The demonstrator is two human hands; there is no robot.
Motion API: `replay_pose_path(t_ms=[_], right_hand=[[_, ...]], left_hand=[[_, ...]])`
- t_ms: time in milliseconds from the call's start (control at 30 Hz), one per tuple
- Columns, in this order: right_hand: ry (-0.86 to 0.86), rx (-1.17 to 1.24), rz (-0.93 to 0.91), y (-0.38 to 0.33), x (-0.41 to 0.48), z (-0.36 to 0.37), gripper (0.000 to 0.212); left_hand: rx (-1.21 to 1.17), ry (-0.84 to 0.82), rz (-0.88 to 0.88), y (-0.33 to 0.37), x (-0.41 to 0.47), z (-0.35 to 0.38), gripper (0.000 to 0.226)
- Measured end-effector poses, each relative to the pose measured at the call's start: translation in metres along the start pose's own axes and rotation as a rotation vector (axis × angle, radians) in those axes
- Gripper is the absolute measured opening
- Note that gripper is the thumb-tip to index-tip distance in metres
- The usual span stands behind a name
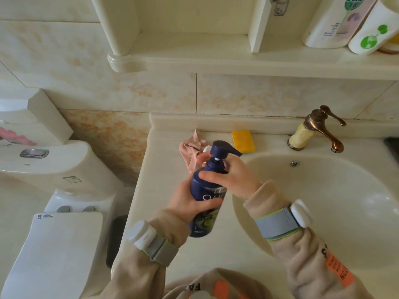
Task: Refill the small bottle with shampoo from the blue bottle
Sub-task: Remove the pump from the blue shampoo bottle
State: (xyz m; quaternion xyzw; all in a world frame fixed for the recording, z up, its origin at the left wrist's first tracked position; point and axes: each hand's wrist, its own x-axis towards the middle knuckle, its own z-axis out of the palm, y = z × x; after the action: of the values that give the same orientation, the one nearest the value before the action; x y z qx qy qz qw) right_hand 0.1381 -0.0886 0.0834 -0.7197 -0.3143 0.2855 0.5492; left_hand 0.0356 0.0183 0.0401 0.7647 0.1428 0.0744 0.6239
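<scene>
The dark blue pump bottle [208, 192] is held tilted above the countertop [164, 169], just left of the basin. My left hand [189, 200] is wrapped around its body from the left. My right hand [232, 179] grips the neck collar just under the pump head [222, 148], with the thumb across the shoulder. A small white rounded top [206, 149] shows behind the pump head; it may be the small bottle, but everything below that top is hidden by the blue bottle and my fingers.
A pink cloth [189, 152] and a yellow sponge [243, 140] lie at the counter's back. The bronze faucet [317, 128] stands behind the basin [323, 212]. A toilet [54, 201] is on the left. Two white bottles [336, 24] stand on the shelf above.
</scene>
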Motion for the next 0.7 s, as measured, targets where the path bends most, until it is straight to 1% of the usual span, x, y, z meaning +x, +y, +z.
replay_pose_path(t_ms=[33,67,133,167,233,333,400,433,500,567,633,667,700], right_hand=[[0.099,-0.039,0.032,0.0,0.0,0.003,0.052],[0.184,-0.064,0.056,0.001,-0.001,0.005,0.047],[0.305,-0.094,0.065,-0.002,-0.002,0.012,0.024],[0.338,-0.112,0.066,-0.003,-0.002,0.013,0.019],[0.338,-0.129,0.057,-0.004,-0.002,0.013,0.022],[0.258,-0.111,0.044,-0.006,-0.002,0.009,0.018],[0.14,-0.048,-0.001,-0.008,-0.002,0.004,0.009],[0.069,-0.035,-0.029,-0.008,-0.002,0.002,0.009],[-0.074,-0.01,-0.083,-0.009,-0.001,-0.004,0.015],[-0.241,0.057,-0.103,-0.012,-0.003,-0.011,0.017],[-0.396,0.135,-0.092,-0.015,-0.005,-0.016,0.02],[-0.43,0.16,-0.092,-0.016,-0.006,-0.017,0.026],[-0.428,0.156,-0.097,-0.015,-0.006,-0.018,0.029]], left_hand=[[0.076,0.058,0.025,0.002,0.001,0.003,0.064],[0.151,0.101,0.054,0.005,0.002,0.006,0.065],[0.218,0.154,0.11,0.009,0.002,0.009,0.063],[0.221,0.161,0.125,0.01,0.003,0.009,0.063],[0.241,0.135,0.141,0.012,0.004,0.006,0.064],[0.241,0.005,0.133,0.012,0.005,-0.001,0.066],[0.195,-0.078,0.081,0.012,0.008,-0.005,0.066],[0.166,-0.11,0.056,0.013,0.008,-0.006,0.065],[0.044,-0.195,0.051,0.014,0.01,-0.008,0.059],[-0.06,-0.3,0.106,0.021,0.009,-0.007,0.065],[-0.106,-0.405,0.075,0.021,0.009,-0.004,0.07],[-0.115,-0.423,0.053,0.019,0.009,-0.002,0.07],[-0.117,-0.405,0.026,0.015,0.008,-0.002,0.069]])
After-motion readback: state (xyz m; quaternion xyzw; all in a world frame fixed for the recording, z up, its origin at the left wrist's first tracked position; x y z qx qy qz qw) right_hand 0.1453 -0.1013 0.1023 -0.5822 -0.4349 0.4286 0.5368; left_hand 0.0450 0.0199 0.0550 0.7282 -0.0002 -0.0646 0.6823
